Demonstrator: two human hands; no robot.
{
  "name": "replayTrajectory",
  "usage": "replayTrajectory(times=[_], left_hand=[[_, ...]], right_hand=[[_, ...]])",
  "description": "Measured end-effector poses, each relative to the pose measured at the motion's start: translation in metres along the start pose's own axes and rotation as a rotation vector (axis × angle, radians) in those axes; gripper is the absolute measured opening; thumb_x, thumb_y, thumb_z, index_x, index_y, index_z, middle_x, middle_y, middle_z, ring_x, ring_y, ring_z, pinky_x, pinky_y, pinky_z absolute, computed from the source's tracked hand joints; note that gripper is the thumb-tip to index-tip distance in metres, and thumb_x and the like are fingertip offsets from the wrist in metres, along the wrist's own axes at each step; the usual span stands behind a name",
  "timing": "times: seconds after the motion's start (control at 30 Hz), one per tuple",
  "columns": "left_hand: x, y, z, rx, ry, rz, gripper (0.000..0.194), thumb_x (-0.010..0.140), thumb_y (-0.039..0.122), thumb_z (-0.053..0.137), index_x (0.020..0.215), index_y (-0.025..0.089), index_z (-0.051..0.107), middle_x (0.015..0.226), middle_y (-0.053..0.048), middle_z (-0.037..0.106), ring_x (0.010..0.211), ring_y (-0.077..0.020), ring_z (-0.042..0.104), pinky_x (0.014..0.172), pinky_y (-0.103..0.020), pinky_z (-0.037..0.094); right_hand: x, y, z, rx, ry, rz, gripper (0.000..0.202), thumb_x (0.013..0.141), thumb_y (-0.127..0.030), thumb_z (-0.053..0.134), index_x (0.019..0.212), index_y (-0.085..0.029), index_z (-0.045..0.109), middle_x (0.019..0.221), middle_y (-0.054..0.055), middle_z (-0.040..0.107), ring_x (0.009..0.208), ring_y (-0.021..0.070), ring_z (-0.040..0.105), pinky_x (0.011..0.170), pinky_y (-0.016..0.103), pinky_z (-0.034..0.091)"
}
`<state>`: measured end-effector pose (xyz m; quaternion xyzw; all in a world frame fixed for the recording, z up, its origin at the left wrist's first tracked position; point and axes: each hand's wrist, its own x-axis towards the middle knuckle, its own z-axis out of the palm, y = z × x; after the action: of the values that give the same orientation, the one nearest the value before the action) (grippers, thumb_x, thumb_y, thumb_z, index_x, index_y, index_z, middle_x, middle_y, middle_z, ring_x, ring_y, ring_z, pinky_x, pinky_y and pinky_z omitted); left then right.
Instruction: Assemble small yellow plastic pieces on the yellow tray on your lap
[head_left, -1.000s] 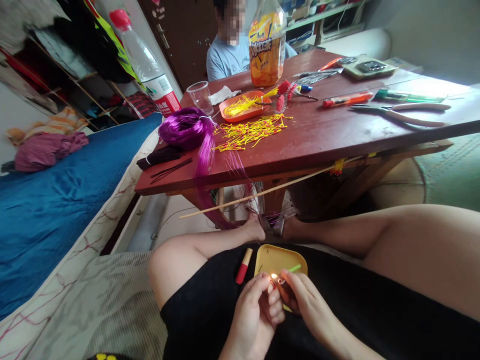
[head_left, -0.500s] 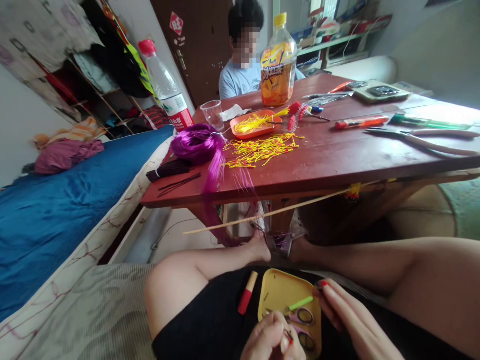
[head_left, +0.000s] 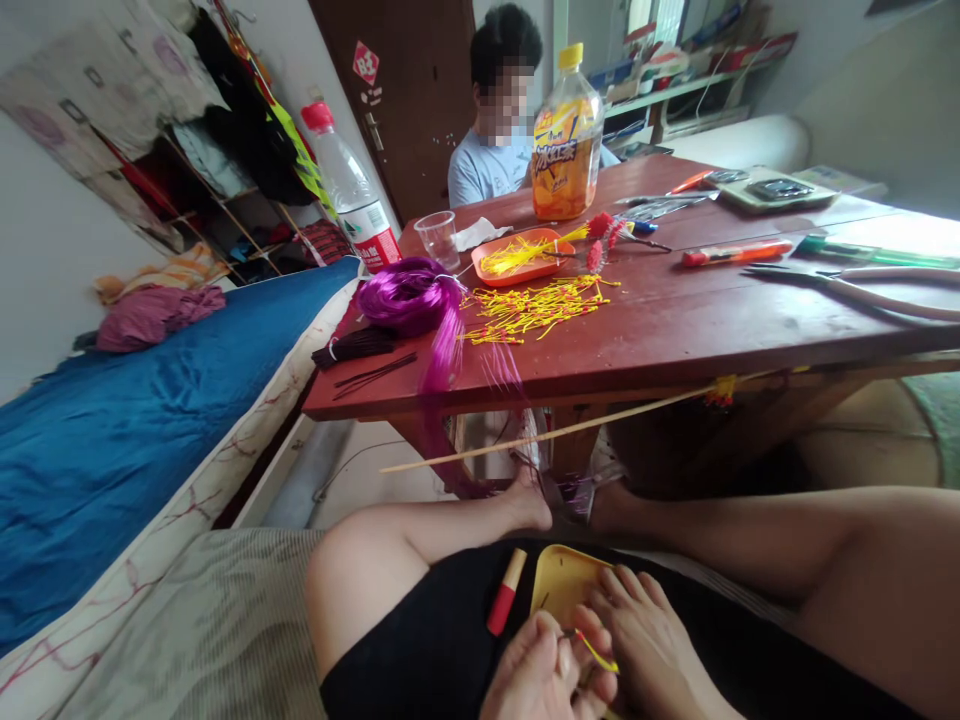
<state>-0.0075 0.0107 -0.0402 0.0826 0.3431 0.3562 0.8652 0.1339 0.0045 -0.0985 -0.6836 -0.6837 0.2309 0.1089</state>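
My left hand is closed in a pinch at the bottom centre, holding a thin yellow artificial flower stamen with a red end and a short dark bit beside it. Just to its right, my right hand lies back up over a yellow tray on my lap. Its fingers curl down into the tray and their tips are hidden, so what they grip cannot be made out. The hands cover most of the tray. A red tube with a tan cap rests on the black cloth left of the tray.
On the red table lie yellow stamens, purple thread, dark wire stems, an orange dish and pliers. Bottles stand farther back. A thin stick juts below the table edge. A person sits opposite.
My right hand has moved left over the tray, covering the scissors and green-handled tool. The yellow stamen now shows in my left hand. The view has shifted slightly.
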Motion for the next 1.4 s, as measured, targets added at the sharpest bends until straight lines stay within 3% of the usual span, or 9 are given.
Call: replayTrajectory(times=[0.1,0.17,0.23,0.3,0.43,0.7,0.93,1.13,1.4], left_hand=[[0.002,-0.002,-0.003,0.026,0.046,0.077,0.021,0.063,0.030,0.078,0.063,0.017,0.062,0.077,-0.001,0.063,0.072,-0.0122,0.056,0.067,-0.024,0.037],[0.005,-0.002,-0.004,0.048,0.039,0.124,0.023,0.062,0.032,0.079,0.060,0.016,0.062,0.065,0.001,0.059,0.060,-0.0090,0.050,0.060,-0.021,0.034],[0.007,-0.003,-0.004,0.070,0.018,0.168,0.026,0.061,0.034,0.078,0.057,0.016,0.060,0.055,0.003,0.052,0.053,-0.0079,0.044,0.056,-0.021,0.031],[0.009,-0.005,-0.005,0.106,0.003,0.195,0.029,0.062,0.038,0.077,0.055,0.016,0.059,0.053,0.003,0.049,0.053,-0.0086,0.043,0.057,-0.022,0.031],[0.010,-0.009,-0.008,0.179,-0.003,0.240,0.032,0.063,0.042,0.075,0.055,0.017,0.057,0.053,0.003,0.048,0.055,-0.0093,0.041,0.057,-0.023,0.029],[0.007,-0.006,-0.007,0.382,0.027,0.317,0.040,0.063,0.047,0.073,0.053,0.015,0.052,0.053,0.003,0.044,0.053,-0.0088,0.036,0.055,-0.022,0.028],[-0.002,0.016,-0.004,0.514,0.022,-0.052,0.043,0.074,0.057,0.056,0.080,0.014,0.062,0.067,-0.004,0.060,0.045,-0.0099,0.050,0.041,-0.020,0.036],[-0.001,0.024,0.018,0.805,0.098,-0.015,0.019,0.072,0.030,0.067,0.064,0.014,0.059,0.057,0.000,0.057,0.042,-0.0072,0.048,0.035,-0.015,0.029],[0.001,0.018,0.021,0.671,0.154,-0.104,0.016,0.067,0.026,0.062,0.060,0.013,0.057,0.054,0.000,0.058,0.037,-0.0053,0.048,0.031,-0.013,0.024]], right_hand=[[-0.009,0.005,-0.018,0.230,0.092,0.043,0.029,0.080,-0.014,0.045,0.102,-0.015,0.063,0.105,0.013,0.063,0.099,0.0276,0.055,0.087,0.040,0.039],[-0.017,0.004,-0.031,0.668,0.094,0.127,0.027,0.087,-0.031,0.040,0.099,-0.019,0.061,0.095,0.010,0.063,0.088,0.0232,0.057,0.079,0.033,0.043],[-0.023,-0.004,-0.038,1.170,-0.040,0.214,0.033,0.082,-0.050,0.048,0.090,-0.021,0.061,0.079,0.005,0.062,0.072,0.0186,0.056,0.064,0.026,0.044],[-0.026,-0.015,-0.037,1.521,-0.221,0.283,0.040,0.069,-0.056,0.062,0.080,-0.018,0.060,0.064,0.000,0.056,0.055,0.0112,0.049,0.049,0.019,0.036],[-0.024,-0.031,-0.025,1.835,-0.331,0.349,0.041,0.060,-0.051,0.073,0.069,-0.015,0.055,0.050,-0.007,0.043,0.040,0.0025,0.030,0.039,0.015,0.020],[-0.024,-0.025,-0.032,1.737,-0.221,0.433,0.044,0.059,-0.053,0.073,0.071,-0.016,0.053,0.050,-0.007,0.043,0.043,0.0035,0.032,0.043,0.015,0.021],[-0.024,-0.029,-0.062,1.411,-0.194,0.185,0.037,0.072,-0.051,0.061,0.070,-0.016,0.050,0.062,-0.002,0.051,0.057,0.0098,0.042,0.054,0.020,0.033],[-0.025,-0.024,-0.056,0.913,-0.130,0.059,0.026,0.082,-0.039,0.047,0.071,-0.016,0.053,0.063,0.000,0.050,0.058,0.0127,0.041,0.053,0.023,0.033],[-0.026,-0.026,-0.061,1.029,-0.185,0.080,0.028,0.084,-0.041,0.046,0.074,-0.016,0.053,0.066,0.001,0.054,0.061,0.0136,0.046,0.056,0.023,0.036]])
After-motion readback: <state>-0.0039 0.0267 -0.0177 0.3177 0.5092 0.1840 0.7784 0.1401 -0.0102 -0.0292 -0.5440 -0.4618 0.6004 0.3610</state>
